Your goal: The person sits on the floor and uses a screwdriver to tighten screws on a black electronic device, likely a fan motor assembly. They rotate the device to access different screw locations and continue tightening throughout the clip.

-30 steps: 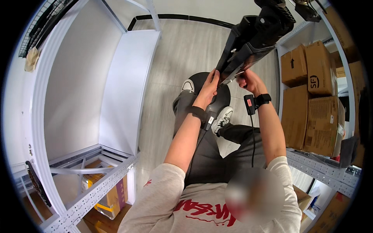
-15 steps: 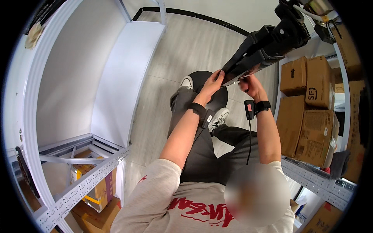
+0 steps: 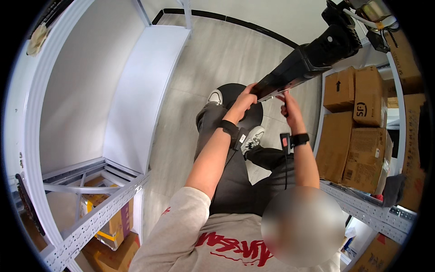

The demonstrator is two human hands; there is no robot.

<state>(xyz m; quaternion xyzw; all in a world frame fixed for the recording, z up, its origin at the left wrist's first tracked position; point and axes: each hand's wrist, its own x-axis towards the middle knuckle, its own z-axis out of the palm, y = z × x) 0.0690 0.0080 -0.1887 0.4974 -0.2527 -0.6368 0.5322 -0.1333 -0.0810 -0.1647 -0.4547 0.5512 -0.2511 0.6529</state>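
Note:
A long black device [image 3: 308,59] slants down from the upper right, its lower end toward me. My left hand [image 3: 244,102] is closed round that lower end, with the thumb along its edge. Just right of it, my right hand [image 3: 291,109] is raised under the device's near edge, index finger reaching up to the edge. The other right fingers are curled in, around what looks like something small and dark that I cannot make out. Black straps with small boxes sit on both wrists.
A round black base [image 3: 244,91] stands on the floor by my shoes. On the right, a shelf holds several cardboard boxes [image 3: 337,143]. A white shelf board [image 3: 140,86] runs along the left, with more boxes [image 3: 113,224] beneath the metal frame. Parts and cables [image 3: 371,18] hang at the upper right.
The device's upper dark part has come down against its lower part, closing the gap between them. My right hand has shifted slightly left and its index finger has straightened. My left hand keeps its hold.

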